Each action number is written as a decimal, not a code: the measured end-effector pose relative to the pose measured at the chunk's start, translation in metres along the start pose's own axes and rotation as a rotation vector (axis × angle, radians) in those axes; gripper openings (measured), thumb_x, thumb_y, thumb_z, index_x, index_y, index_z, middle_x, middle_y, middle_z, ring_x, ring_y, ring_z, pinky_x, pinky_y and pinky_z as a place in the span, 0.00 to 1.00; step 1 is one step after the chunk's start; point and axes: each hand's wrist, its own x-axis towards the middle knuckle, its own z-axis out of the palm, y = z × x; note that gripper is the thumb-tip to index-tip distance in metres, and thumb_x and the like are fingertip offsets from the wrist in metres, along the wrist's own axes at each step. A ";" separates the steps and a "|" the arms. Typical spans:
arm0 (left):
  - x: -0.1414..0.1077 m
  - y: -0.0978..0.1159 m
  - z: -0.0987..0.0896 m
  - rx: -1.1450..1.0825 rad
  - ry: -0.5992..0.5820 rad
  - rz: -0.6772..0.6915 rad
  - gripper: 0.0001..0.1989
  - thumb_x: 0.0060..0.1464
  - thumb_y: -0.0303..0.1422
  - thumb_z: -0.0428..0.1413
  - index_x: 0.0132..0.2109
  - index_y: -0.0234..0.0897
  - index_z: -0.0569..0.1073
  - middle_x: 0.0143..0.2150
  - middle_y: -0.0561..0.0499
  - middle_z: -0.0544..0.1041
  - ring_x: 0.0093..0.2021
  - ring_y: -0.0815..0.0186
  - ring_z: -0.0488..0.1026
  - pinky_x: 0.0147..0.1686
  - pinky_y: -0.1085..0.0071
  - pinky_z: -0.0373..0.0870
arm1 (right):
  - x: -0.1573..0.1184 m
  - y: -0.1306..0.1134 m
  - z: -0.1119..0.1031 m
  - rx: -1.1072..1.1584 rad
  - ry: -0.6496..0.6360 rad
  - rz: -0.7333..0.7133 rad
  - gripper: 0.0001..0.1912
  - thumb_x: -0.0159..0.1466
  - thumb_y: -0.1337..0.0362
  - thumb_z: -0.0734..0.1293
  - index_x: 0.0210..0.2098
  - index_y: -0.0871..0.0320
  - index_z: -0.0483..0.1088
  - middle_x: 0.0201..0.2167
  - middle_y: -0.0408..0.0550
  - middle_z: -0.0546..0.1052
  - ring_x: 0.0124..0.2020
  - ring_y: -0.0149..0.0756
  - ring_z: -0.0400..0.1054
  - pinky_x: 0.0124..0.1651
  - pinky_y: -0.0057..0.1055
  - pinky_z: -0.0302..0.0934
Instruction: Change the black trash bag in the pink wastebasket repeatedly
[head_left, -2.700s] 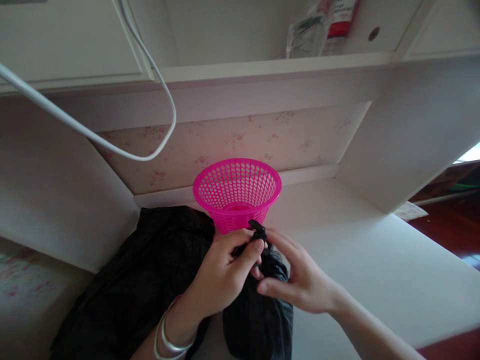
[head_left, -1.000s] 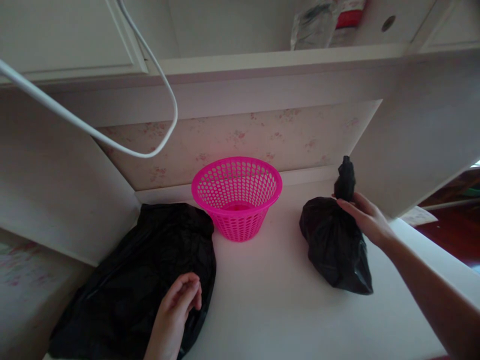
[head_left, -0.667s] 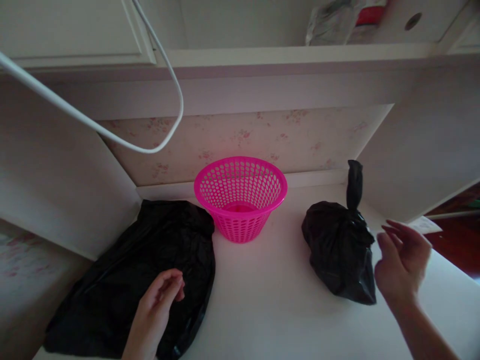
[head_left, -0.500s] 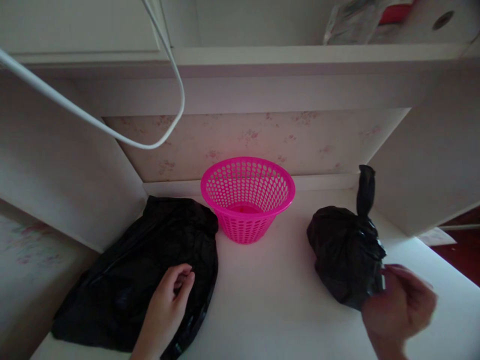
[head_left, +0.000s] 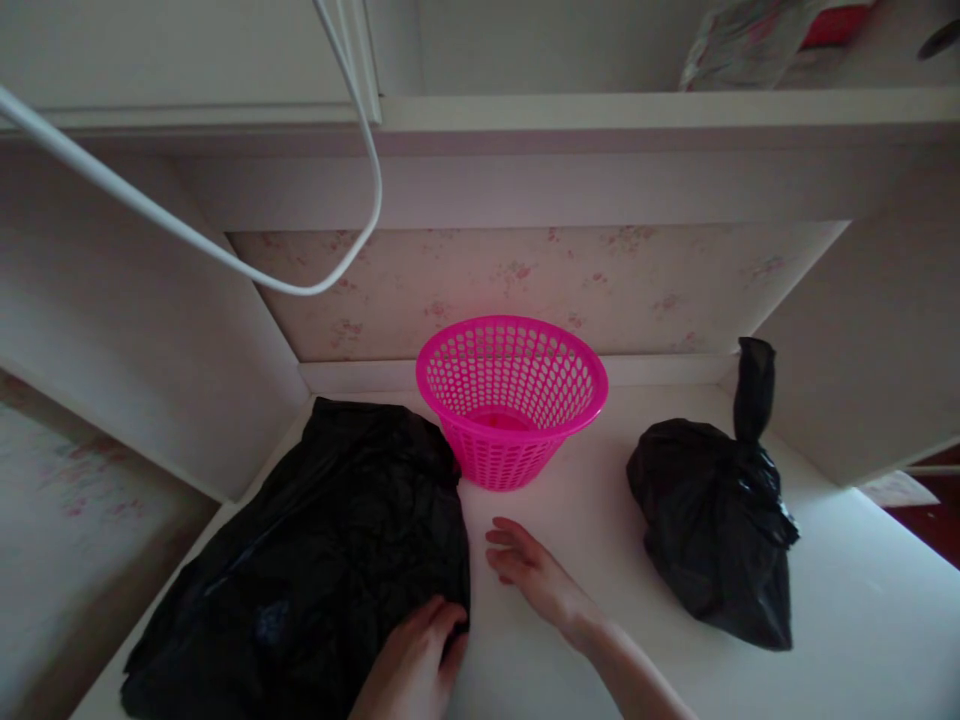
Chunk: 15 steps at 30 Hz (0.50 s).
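A large black plastic bag (head_left: 322, 530) lies spread on the left of the white surface. My left hand (head_left: 424, 645) is at its lower right edge, fingers curled over the plastic and closed on it. To the right of that edge, my right hand (head_left: 536, 580) hovers over the white surface, fingers stretched out and holding nothing. Behind it stands a pink perforated basket (head_left: 510, 445), its inside visible and its left side touching or close to the bag. A tied black bag (head_left: 712, 520) with an upright knotted end sits at the right.
The white tabletop (head_left: 570, 660) is bounded by side panels and a flowered wall (head_left: 517, 290) at the back. A shelf edge (head_left: 600, 110) crosses above, with a clear plastic package (head_left: 742, 45) on it. A white cable (head_left: 300, 288) loops down at upper left.
My right hand has left the tied bag and moved left to beside the large bag, opening. My left hand has moved right and down to the bag's edge. The view has shifted slightly.
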 end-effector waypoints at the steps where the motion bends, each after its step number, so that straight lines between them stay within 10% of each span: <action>1: 0.000 0.006 0.007 -0.027 -0.017 0.025 0.17 0.61 0.28 0.54 0.51 0.43 0.83 0.56 0.41 0.82 0.59 0.50 0.77 0.61 0.60 0.70 | 0.010 -0.004 0.006 0.002 -0.018 0.025 0.38 0.58 0.46 0.71 0.62 0.59 0.67 0.59 0.62 0.76 0.47 0.45 0.77 0.46 0.39 0.70; 5: -0.003 0.022 0.012 -0.182 -0.167 0.239 0.14 0.57 0.28 0.57 0.45 0.44 0.84 0.47 0.44 0.84 0.49 0.56 0.81 0.52 0.67 0.76 | 0.040 -0.014 0.030 -0.018 -0.070 0.023 0.28 0.57 0.52 0.72 0.53 0.60 0.75 0.48 0.54 0.82 0.44 0.47 0.77 0.43 0.38 0.70; 8: -0.009 0.003 -0.026 -0.309 0.050 0.199 0.14 0.63 0.37 0.53 0.40 0.44 0.83 0.40 0.45 0.84 0.41 0.57 0.82 0.46 0.67 0.77 | 0.041 -0.015 0.037 -0.056 -0.094 -0.006 0.17 0.53 0.60 0.74 0.41 0.59 0.79 0.40 0.48 0.83 0.45 0.47 0.75 0.46 0.37 0.67; 12: -0.018 -0.083 -0.112 -0.153 0.719 -0.217 0.24 0.55 0.53 0.54 0.47 0.39 0.79 0.50 0.37 0.82 0.49 0.44 0.80 0.53 0.54 0.75 | 0.023 -0.009 0.025 -0.121 -0.109 0.033 0.11 0.57 0.60 0.72 0.37 0.60 0.77 0.31 0.46 0.80 0.33 0.39 0.72 0.35 0.32 0.63; 15: -0.020 -0.153 -0.157 0.107 0.776 -0.441 0.37 0.53 0.55 0.49 0.56 0.27 0.75 0.58 0.26 0.76 0.61 0.33 0.73 0.64 0.43 0.66 | 0.013 -0.006 0.013 -0.155 -0.157 0.078 0.14 0.59 0.59 0.71 0.40 0.61 0.76 0.27 0.42 0.75 0.22 0.31 0.64 0.24 0.28 0.54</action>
